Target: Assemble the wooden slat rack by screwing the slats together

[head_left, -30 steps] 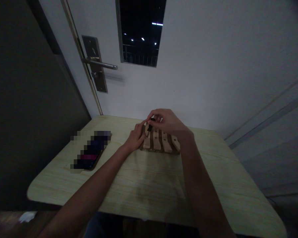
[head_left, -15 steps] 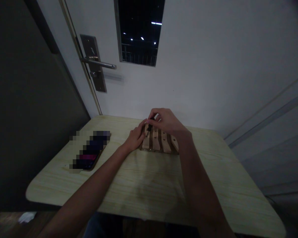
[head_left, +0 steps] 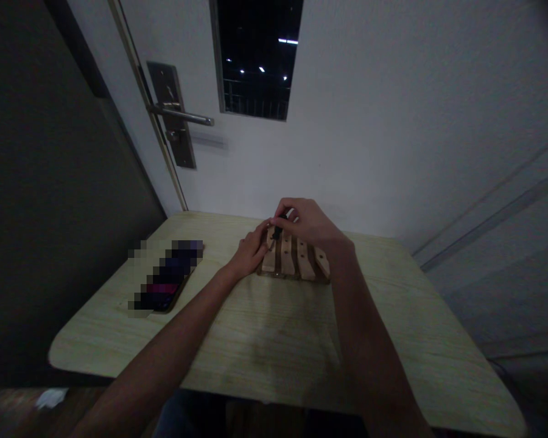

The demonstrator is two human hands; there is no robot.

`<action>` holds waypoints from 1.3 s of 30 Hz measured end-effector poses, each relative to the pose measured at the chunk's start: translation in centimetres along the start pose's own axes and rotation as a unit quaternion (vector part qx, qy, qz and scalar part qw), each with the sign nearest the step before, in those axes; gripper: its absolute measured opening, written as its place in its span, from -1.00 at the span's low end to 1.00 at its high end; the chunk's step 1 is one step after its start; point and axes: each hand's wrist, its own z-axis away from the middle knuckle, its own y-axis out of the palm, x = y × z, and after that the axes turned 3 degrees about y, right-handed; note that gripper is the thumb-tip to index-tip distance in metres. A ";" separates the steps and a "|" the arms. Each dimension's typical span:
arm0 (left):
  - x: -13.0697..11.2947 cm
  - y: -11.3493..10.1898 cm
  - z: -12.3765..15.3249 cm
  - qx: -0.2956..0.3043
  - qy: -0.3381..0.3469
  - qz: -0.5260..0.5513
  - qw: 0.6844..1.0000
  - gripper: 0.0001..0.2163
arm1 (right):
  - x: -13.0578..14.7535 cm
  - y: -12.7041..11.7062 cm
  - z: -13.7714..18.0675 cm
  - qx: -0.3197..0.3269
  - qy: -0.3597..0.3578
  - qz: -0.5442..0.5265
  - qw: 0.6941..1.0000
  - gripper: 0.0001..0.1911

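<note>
A small wooden slatted piece [head_left: 296, 260], several pale strips with holes on a darker base, lies at the far middle of the table. My left hand [head_left: 249, 252] rests against its left edge, fingers curled on the leftmost strip. My right hand [head_left: 308, 224] hovers over its far left corner and pinches a small black object [head_left: 277, 229] between thumb and fingertips, its lower end at the wood. What the black object is I cannot make out in the dim light.
The pale wood-grain table [head_left: 265, 340] has rounded corners and stands against a white wall. A phone [head_left: 168, 281] lies on its left part. A door with a metal lever handle [head_left: 182, 115] and a dark window [head_left: 256, 58] are behind.
Both hands stay at the wooden piece; the right hand's pinch on the black object has shifted only slightly. The view has barely moved.
</note>
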 end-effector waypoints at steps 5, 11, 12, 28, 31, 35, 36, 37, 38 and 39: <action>0.0 0.1 -0.1 0.003 -0.011 0.001 1.000 -0.41 | -0.3 0.1 0.0 0.004 -0.013 -0.013 1.000 -0.88; -0.5 -0.1 -0.2 0.003 -0.020 0.004 1.000 -0.42 | -0.3 0.1 0.0 0.011 -0.026 -0.028 0.999 -0.84; -0.6 -0.1 -0.2 0.003 -0.025 0.005 1.000 -0.42 | -0.3 0.1 -0.1 0.011 -0.025 -0.027 0.999 -0.81; 0.4 0.5 -0.4 -0.015 0.018 0.020 1.000 -0.41 | -0.2 0.4 -0.4 -0.039 -0.015 -0.010 0.999 -0.85; 0.3 0.5 -0.4 -0.014 0.019 0.028 0.999 -0.41 | -0.1 0.6 -0.5 -0.054 -0.025 -0.006 0.998 -0.89; 0.1 0.4 -0.4 -0.017 0.028 0.035 0.999 -0.41 | 0.0 0.6 -0.5 -0.023 -0.025 -0.015 0.999 -0.93; 0.1 0.4 -0.4 -0.018 0.028 0.034 0.999 -0.41 | 0.0 0.5 -0.4 -0.014 -0.020 -0.015 1.000 -0.88; 0.1 0.3 -0.3 -0.017 0.026 0.032 0.999 -0.41 | 0.0 0.5 -0.4 -0.003 -0.015 -0.017 1.000 -0.82; 0.1 0.3 -0.3 -0.015 0.024 0.029 0.999 -0.41 | -0.1 0.4 -0.3 0.007 -0.013 -0.019 1.000 -0.76; 0.0 0.3 -0.3 -0.012 0.022 0.025 0.999 -0.41 | -0.1 0.3 -0.3 0.015 -0.013 -0.019 1.000 -0.72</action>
